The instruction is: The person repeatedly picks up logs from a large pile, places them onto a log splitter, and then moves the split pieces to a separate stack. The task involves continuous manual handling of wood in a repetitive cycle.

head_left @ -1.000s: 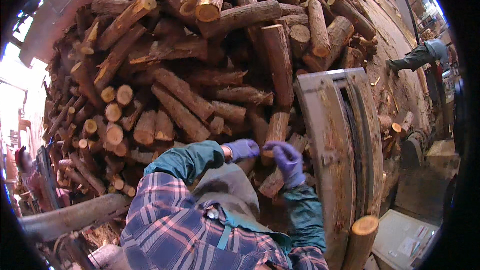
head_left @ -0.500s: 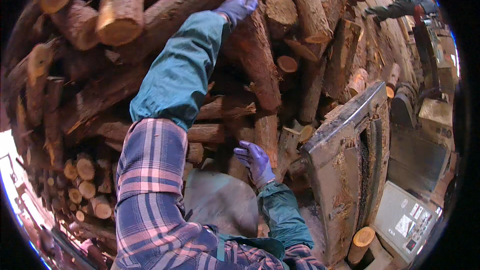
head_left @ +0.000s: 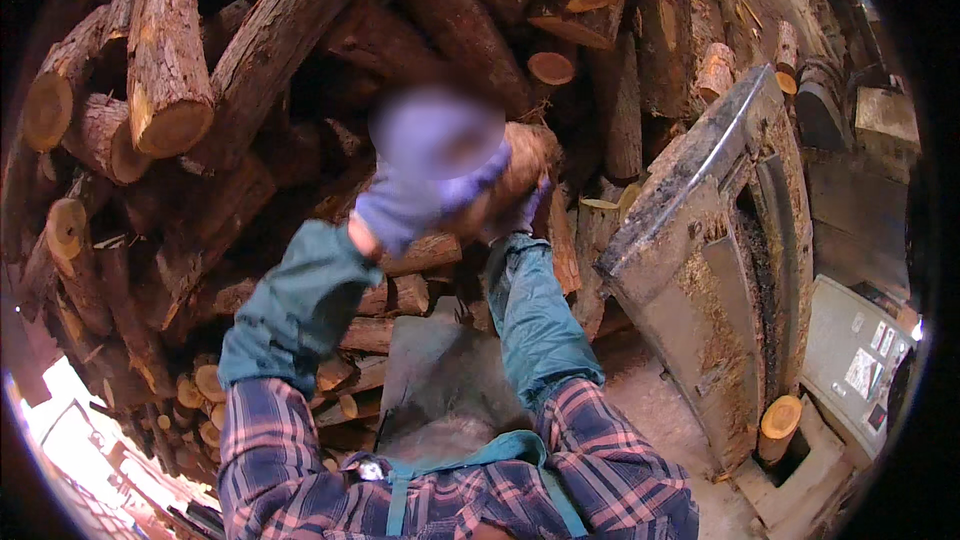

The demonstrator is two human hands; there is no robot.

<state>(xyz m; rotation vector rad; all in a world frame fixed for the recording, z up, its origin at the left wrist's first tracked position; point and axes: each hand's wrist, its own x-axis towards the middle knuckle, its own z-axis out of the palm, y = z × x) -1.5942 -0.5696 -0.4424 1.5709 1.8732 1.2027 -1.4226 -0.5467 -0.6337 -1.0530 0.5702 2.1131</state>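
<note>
Head view, both hands (head_left: pixel 405 202) on log (head_left: pixel 525 155), wood pile (head_left: pixel 168 55), pale floor (head_left: pixel 645 390)

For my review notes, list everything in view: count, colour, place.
Stacked logs: many, brown, across top and left
Handled log: one, brown, upper centre
Slotted stand: one, grimy grey-brown, right of centre
Short log: one, tan cut end up, lower right
Labelled box: one, pale grey, far right
Ground: one patch, dusty brown, lower right
Sheet-like piece: one, dark grey, lower centre, kind unclear
Straps: two, teal, bottom centre
Shirt: one, navy-and-pink plaid, bottom
Sleeve covers: two, teal, both forearms
Left hand: one, purple glove, on handled log, partly blurred
Right hand: one, purple glove, at handled log, mostly hidden
</note>
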